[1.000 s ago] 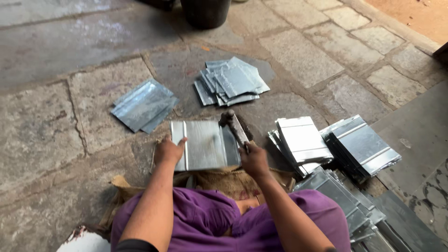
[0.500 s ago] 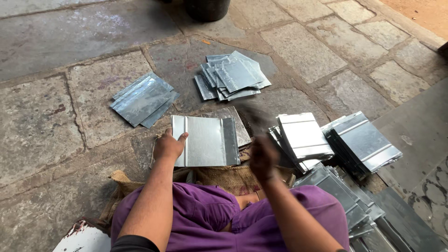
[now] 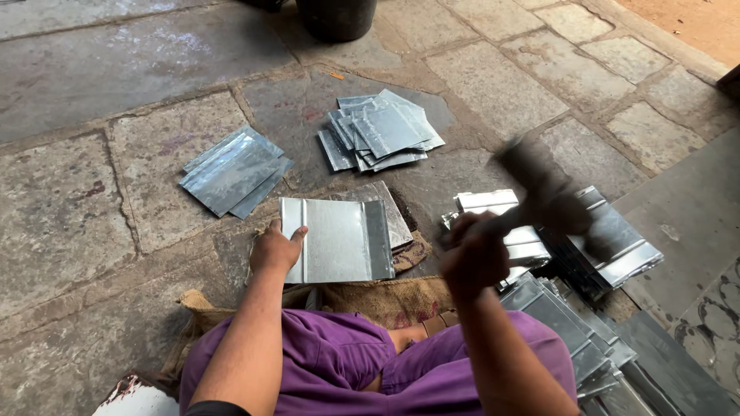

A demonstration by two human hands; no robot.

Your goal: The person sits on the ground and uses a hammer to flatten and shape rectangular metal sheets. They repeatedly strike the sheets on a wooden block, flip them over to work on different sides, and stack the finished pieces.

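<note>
A stone floor (image 3: 116, 231) is carrying several stacks of metal sheets (image 3: 383, 129), and one folded metal sheet (image 3: 337, 240) is lying on burlap sacking (image 3: 385, 296) right in front of the person. The left hand (image 3: 275, 248) is pressing flat on that sheet's left edge, its grip spread apart rather than clamped. The right hand (image 3: 472, 258) is clenching together around the handle of a hammer (image 3: 539, 189) (blurred), raised to the sheet's right.

Dark bucket (image 3: 336, 17) at top; loose sheet pile (image 3: 383, 131) beyond; burlap sack (image 3: 385, 296) underneath.
</note>
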